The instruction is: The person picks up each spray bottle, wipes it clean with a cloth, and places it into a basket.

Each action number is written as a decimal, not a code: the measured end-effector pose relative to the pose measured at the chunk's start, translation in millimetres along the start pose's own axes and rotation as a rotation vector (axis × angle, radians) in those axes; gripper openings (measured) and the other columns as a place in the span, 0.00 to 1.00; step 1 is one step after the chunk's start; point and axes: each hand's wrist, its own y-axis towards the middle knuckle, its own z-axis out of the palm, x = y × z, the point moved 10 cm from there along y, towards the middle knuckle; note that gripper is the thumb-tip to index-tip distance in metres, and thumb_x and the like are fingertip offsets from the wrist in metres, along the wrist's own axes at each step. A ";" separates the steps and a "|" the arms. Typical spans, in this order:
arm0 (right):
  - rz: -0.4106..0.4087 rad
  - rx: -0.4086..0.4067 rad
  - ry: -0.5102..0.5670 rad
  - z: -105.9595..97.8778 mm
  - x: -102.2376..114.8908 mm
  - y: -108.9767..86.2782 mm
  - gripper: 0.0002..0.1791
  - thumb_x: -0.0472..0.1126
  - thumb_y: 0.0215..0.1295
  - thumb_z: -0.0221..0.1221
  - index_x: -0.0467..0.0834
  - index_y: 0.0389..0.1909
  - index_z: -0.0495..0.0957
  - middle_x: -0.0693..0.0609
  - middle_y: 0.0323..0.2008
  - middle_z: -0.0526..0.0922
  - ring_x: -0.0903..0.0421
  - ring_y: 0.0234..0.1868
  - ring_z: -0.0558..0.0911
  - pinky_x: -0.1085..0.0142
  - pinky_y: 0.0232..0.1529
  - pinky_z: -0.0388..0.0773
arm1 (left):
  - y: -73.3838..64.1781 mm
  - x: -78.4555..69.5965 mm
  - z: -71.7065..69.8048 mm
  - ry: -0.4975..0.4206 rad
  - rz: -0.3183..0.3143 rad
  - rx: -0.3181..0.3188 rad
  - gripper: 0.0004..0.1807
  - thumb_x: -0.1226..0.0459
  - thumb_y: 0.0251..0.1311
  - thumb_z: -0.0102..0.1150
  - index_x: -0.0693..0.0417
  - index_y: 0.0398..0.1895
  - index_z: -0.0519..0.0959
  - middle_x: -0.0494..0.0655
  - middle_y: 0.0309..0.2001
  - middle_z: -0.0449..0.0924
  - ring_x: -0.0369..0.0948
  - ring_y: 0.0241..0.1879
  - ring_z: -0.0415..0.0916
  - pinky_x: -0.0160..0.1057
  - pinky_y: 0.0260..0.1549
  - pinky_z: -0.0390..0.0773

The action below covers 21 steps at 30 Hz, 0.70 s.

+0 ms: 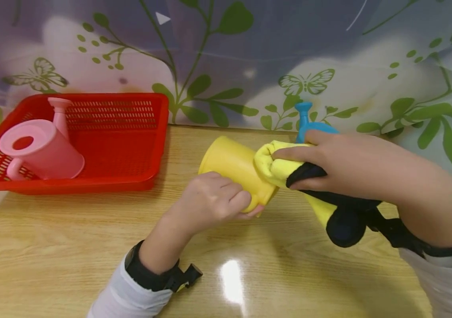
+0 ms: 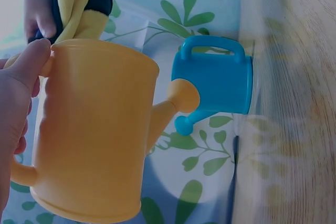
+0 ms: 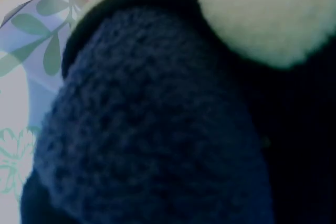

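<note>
My left hand [image 1: 218,198] grips the handle of a yellow watering can [image 1: 235,163], which is tilted on its side above the table. The can's spout [image 2: 163,119] shows in the left wrist view. My right hand [image 1: 329,163] holds a bunched yellow and dark cloth [image 1: 281,168] against the can's right end, with part of the cloth hanging below. Dark, fuzzy fabric [image 3: 147,114] fills most of the right wrist view. Behind the right hand stands a blue watering can [image 2: 215,80], partly hidden in the head view.
A red basket [image 1: 118,184] sits at the left of the wooden table [image 1: 90,247], with a pink watering can [image 1: 51,152] inside it. Along the table's back edge hangs a printed curtain [image 1: 226,75] with leaves and butterflies.
</note>
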 end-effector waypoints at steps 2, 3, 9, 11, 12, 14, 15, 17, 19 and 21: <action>-0.007 -0.017 -0.016 1.2 -2.9 -5.6 0.31 0.64 0.59 0.60 0.65 0.64 0.69 0.55 0.34 0.68 0.61 0.17 0.62 0.67 0.17 0.60 | 0.3 -0.4 -0.5 -0.004 0.003 -0.005 0.22 0.52 0.60 0.57 0.48 0.14 0.62 0.36 0.10 0.59 0.32 0.11 0.55 0.28 0.12 0.57; -0.012 -0.027 -0.022 1.6 -3.9 -7.8 0.31 0.64 0.59 0.61 0.65 0.64 0.69 0.55 0.34 0.68 0.61 0.17 0.62 0.67 0.17 0.60 | 0.3 -0.5 -0.7 -0.006 0.004 -0.007 0.22 0.52 0.60 0.57 0.48 0.14 0.61 0.36 0.10 0.59 0.32 0.11 0.55 0.28 0.12 0.57; -0.040 -0.087 -0.033 0.9 -5.7 -14.3 0.32 0.63 0.57 0.63 0.62 0.63 0.71 0.55 0.30 0.69 0.62 0.17 0.62 0.67 0.19 0.61 | 0.5 -1.6 -1.7 -0.005 0.011 -0.011 0.22 0.53 0.60 0.57 0.48 0.15 0.61 0.36 0.10 0.59 0.31 0.11 0.55 0.28 0.12 0.57; -0.034 -0.073 -0.026 1.3 -6.5 -13.7 0.32 0.63 0.58 0.62 0.63 0.64 0.70 0.55 0.31 0.70 0.62 0.18 0.62 0.67 0.19 0.61 | 0.9 -2.5 -2.0 -0.009 0.016 -0.014 0.22 0.53 0.59 0.58 0.48 0.15 0.61 0.36 0.10 0.59 0.31 0.11 0.55 0.28 0.12 0.57; -0.026 -0.060 -0.020 1.7 -7.1 -12.9 0.32 0.64 0.58 0.61 0.63 0.64 0.70 0.55 0.32 0.70 0.62 0.18 0.63 0.67 0.19 0.61 | 1.1 -3.0 -2.1 -0.011 0.019 -0.015 0.22 0.53 0.59 0.58 0.48 0.15 0.61 0.36 0.10 0.59 0.31 0.11 0.55 0.28 0.12 0.57; -0.009 -0.031 -0.011 1.7 -8.2 -10.7 0.32 0.64 0.58 0.60 0.65 0.65 0.68 0.56 0.33 0.70 0.61 0.19 0.64 0.66 0.20 0.63 | 1.5 -4.1 -2.5 -0.014 0.024 -0.019 0.21 0.53 0.59 0.58 0.48 0.15 0.62 0.36 0.10 0.59 0.31 0.11 0.55 0.28 0.12 0.57; 0.005 -0.013 -0.007 1.6 -8.8 -9.3 0.32 0.64 0.58 0.60 0.67 0.65 0.68 0.57 0.33 0.70 0.61 0.19 0.64 0.66 0.20 0.63 | 1.6 -4.5 -2.8 -0.014 0.025 -0.021 0.21 0.53 0.59 0.58 0.48 0.15 0.62 0.36 0.10 0.59 0.31 0.11 0.55 0.28 0.12 0.57; 0.019 0.009 0.000 0.4 -9.0 -6.6 0.31 0.65 0.59 0.59 0.69 0.64 0.67 0.57 0.34 0.70 0.61 0.21 0.65 0.66 0.22 0.64 | 2.0 -5.0 -3.5 -0.009 0.027 -0.026 0.21 0.53 0.60 0.58 0.48 0.15 0.62 0.36 0.10 0.59 0.31 0.11 0.55 0.28 0.13 0.57; 0.024 0.017 0.002 -1.9 -8.4 -3.8 0.30 0.65 0.59 0.59 0.70 0.64 0.67 0.58 0.34 0.70 0.61 0.21 0.65 0.66 0.22 0.64 | 2.2 -5.6 -4.6 -0.001 0.030 -0.033 0.21 0.53 0.60 0.58 0.48 0.15 0.62 0.36 0.10 0.60 0.31 0.11 0.55 0.27 0.13 0.57; 0.019 0.021 0.004 -4.3 -7.0 -0.1 0.30 0.64 0.59 0.59 0.70 0.63 0.68 0.58 0.34 0.71 0.60 0.21 0.66 0.65 0.21 0.64 | 2.5 -6.5 -5.7 0.002 0.037 -0.042 0.20 0.53 0.60 0.58 0.48 0.16 0.63 0.35 0.11 0.60 0.31 0.12 0.56 0.27 0.13 0.58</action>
